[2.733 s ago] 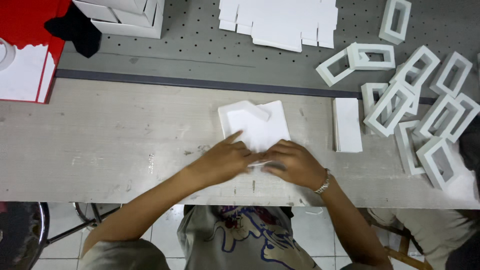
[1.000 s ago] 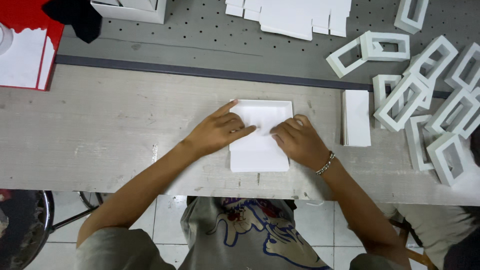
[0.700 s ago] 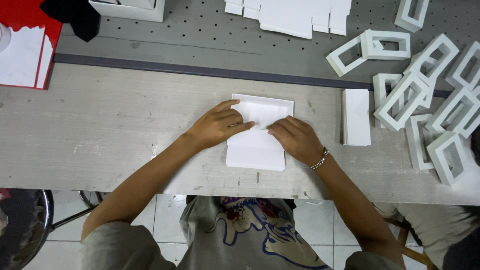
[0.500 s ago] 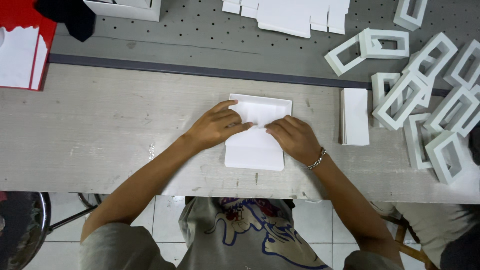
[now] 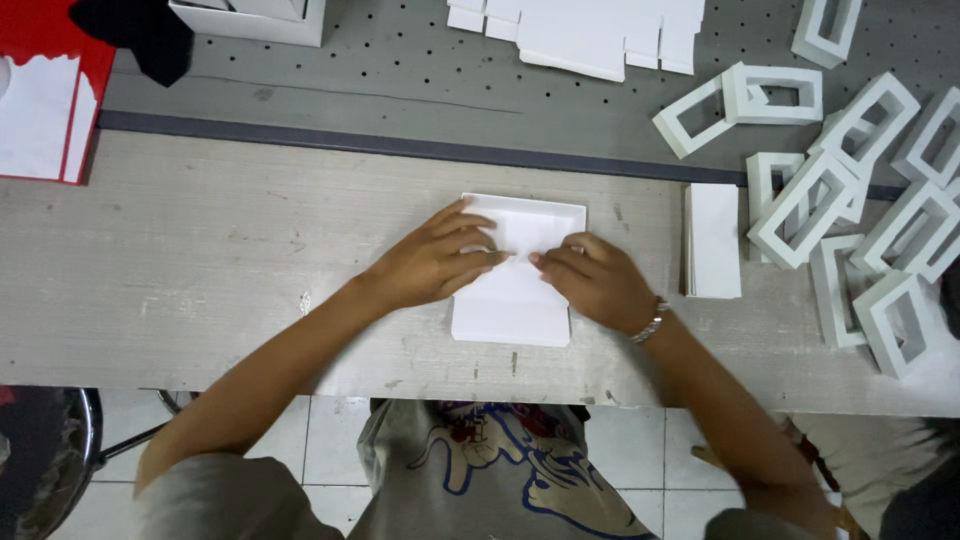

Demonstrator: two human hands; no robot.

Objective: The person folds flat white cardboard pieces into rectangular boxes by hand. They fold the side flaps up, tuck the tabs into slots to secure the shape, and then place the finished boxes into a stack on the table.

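Both hands press flat on a white folded card piece (image 5: 515, 300) at the middle of the frame: the left hand (image 5: 430, 262) and right hand (image 5: 595, 282) have fingertips nearly meeting over it, seemingly pinning a flap rather than gripping. It lies on the wooden table (image 5: 200, 260). Right of it sits a stack of white sheets (image 5: 715, 240), then white open frames (image 5: 850, 200); flat white blanks (image 5: 590, 30) lie at top.

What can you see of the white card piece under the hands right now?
The white card piece lies flat on the pale wooden bench, near its front edge. It looks like thin, plain cardboard, roughly rectangular, with a raised folded rim along its far edge. The left hand and right hand both press on its middle, fingertips nearly meeting. Its near half is uncovered and unmarked.
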